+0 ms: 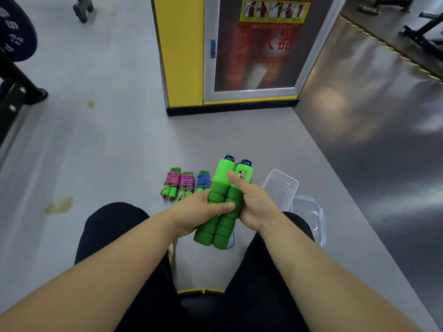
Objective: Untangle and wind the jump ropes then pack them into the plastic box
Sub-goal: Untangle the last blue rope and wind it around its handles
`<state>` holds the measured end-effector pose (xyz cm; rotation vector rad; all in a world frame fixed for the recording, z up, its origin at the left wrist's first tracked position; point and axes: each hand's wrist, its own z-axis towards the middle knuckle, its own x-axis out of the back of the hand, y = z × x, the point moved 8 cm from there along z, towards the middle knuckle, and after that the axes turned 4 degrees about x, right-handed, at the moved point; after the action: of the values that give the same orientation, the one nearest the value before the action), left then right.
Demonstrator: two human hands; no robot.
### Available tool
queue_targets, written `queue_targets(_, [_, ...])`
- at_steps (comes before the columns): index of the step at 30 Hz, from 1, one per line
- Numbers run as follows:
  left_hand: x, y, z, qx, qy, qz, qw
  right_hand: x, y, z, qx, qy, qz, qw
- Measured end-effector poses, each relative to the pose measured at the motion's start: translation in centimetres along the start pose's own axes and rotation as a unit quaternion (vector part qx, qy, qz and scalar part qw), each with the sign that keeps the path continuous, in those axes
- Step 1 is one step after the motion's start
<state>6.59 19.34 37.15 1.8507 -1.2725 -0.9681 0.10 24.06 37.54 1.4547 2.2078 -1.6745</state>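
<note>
A pale grey smooth floor (107,152) runs forward to a yellow square pillar (182,56), which carries a glass-fronted fire-extinguisher cabinet with a red poster (259,44). To the right the floor changes to a darker glossy strip (371,140). A dark round weight plate (14,32) hangs on black gym equipment at the far left. The person sits with knees in black trousers (119,226) apart.

The pair of bright green jump-rope handles with ribbed foam grips (223,204) is held side by side above the floor between the knees, with a thin blue cord (232,240) trailing from behind their lower ends. On the floor just beyond lie three wound ropes in a row: two green-handled bundles wrapped in pink cord (171,182) (186,185) and one wrapped in blue cord (203,182). The clear rectangular plastic box (293,188) stands open to the right of the hands, its clear lid with blue clips (311,212) just beside it.

The left hand (194,212) grasps the foam grips, its thumb laid across them. The right hand (256,202) wraps around them from the other side, its thumb pressing the smooth upper part.
</note>
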Motion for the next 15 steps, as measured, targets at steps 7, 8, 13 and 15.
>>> queue_targets(7, [-0.2,-0.7,-0.4,0.029,-0.005,-0.047,0.998,-0.4,0.9,0.0,-0.04,0.027,0.038,0.998])
queue_targets(8, [-0.3,-0.9,-0.5,0.037,-0.006,-0.056,0.998,-0.5,1.1,-0.1,-0.037,0.024,0.042,0.998])
queue_targets(13, [-0.5,-2.3,-1.0,0.079,-0.008,-0.106,0.991,-1.5,0.7,-0.5,0.001,-0.005,0.061,0.998])
queue_targets(15, [-0.5,-2.3,-1.2,0.085,-0.023,-0.091,0.992,-1.9,0.6,-0.8,0.021,-0.002,0.054,0.998])
